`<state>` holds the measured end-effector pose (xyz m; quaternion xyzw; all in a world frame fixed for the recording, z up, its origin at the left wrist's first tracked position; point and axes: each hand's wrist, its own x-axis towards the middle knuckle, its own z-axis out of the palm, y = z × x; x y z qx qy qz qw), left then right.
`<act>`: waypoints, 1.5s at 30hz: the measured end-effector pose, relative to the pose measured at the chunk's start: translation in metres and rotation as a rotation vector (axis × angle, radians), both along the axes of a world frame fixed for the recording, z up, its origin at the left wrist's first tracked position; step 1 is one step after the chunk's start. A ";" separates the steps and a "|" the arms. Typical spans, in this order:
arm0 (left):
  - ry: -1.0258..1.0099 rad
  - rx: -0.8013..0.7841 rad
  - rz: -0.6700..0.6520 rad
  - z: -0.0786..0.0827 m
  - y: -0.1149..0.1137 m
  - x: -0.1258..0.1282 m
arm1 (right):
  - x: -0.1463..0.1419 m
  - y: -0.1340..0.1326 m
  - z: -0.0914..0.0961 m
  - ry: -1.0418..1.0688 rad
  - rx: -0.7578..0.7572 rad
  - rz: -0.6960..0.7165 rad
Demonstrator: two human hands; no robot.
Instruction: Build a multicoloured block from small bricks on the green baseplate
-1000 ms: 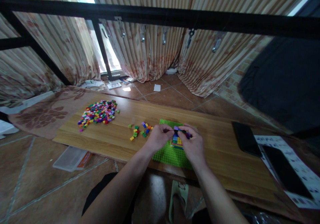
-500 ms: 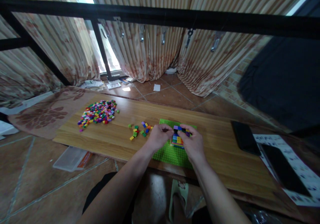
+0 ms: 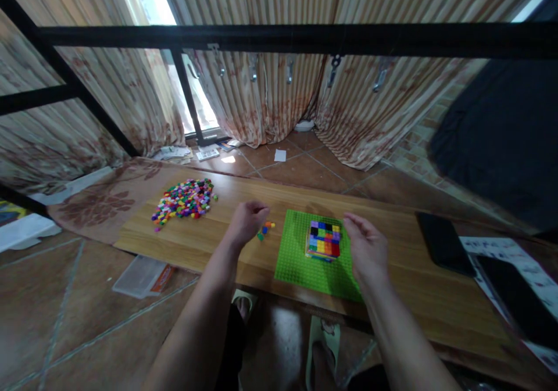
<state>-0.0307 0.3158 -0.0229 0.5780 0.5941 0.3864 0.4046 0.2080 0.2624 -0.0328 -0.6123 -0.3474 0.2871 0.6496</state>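
A green baseplate lies on the wooden board, with a many-coloured stack of small bricks built on it. My right hand hovers just right of the stack, fingers loosely curled and apart, holding nothing I can see. My left hand is over a few loose bricks left of the baseplate, fingers curled down toward them; whether it grips one is hidden.
A big heap of mixed small bricks lies at the board's far left. Two black phones rest on the right by a printed sheet. A black metal frame crosses overhead. A clear plastic box lies on the floor.
Both hands have left the brick stack: the left moved left to the loose bricks, the right drew back to the right. The camera view shifted slightly.
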 end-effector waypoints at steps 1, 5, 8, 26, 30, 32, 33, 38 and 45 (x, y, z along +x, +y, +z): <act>0.104 0.000 0.027 0.001 0.002 -0.014 | 0.001 0.000 0.000 0.009 0.000 -0.009; 0.526 -0.104 0.102 0.002 0.001 -0.056 | 0.002 0.000 -0.002 -0.005 -0.020 0.010; 0.655 -0.173 0.021 0.000 -0.003 -0.069 | -0.001 -0.001 -0.001 -0.025 -0.028 0.017; 0.774 -0.153 -0.036 -0.002 0.000 -0.059 | -0.004 -0.001 0.002 -0.019 0.002 0.001; 0.676 -0.086 -0.048 0.005 -0.001 -0.049 | -0.002 -0.001 0.003 -0.015 0.035 -0.027; 0.570 -0.005 -0.088 0.007 -0.002 -0.039 | -0.001 0.000 0.004 -0.016 0.051 -0.043; 0.509 0.043 -0.123 0.008 -0.003 -0.032 | -0.001 0.000 0.005 -0.015 0.055 -0.050; 0.118 0.139 -0.344 0.001 -0.013 0.013 | 0.002 0.001 0.005 -0.003 0.052 -0.061; -0.238 -0.054 -0.420 0.000 -0.029 0.052 | 0.002 0.002 0.002 0.014 0.037 -0.023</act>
